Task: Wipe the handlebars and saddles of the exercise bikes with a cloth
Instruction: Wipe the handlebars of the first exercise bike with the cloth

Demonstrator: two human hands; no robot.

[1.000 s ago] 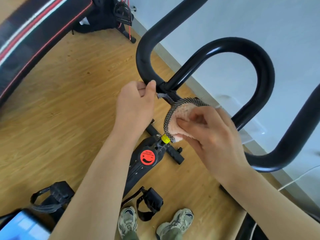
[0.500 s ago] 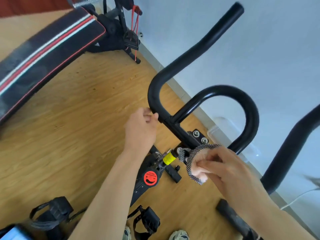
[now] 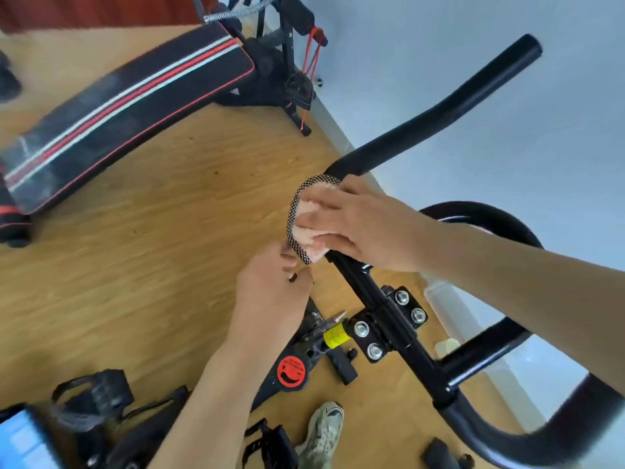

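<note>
The cloth (image 3: 306, 220) looks soft, light and limp, so it should fold round a tube without resistance and is best held bunched in the palm, with the fingers clamping it to the bar rather than pinching an edge. It would probably slide easily on the smooth covering, so the grip has to supply the pressure. It is a small fluffy pink pad with a black-and-white woven border showing as a curved rim on its left side. It sits wrapped over the bend of the black handlebar (image 3: 439, 110), where the long left grip turns down toward the centre. The right hand (image 3: 367, 226) lies over it, fingers curled round cloth and bar together. The left hand (image 3: 270, 296) is just below, its fingertips close to the cloth's lower edge and loosely curled; blur hides whether it holds anything. The handlebar itself seems rigid and fixed, carried by a bolted clamp plate (image 3: 389, 324) beside a yellow label (image 3: 333, 337) and a round red sticker (image 3: 291, 373). Farther off on the wooden floor (image 3: 135, 252) lies a black sit-up bench (image 3: 128, 96) with red and white stripes.
</note>
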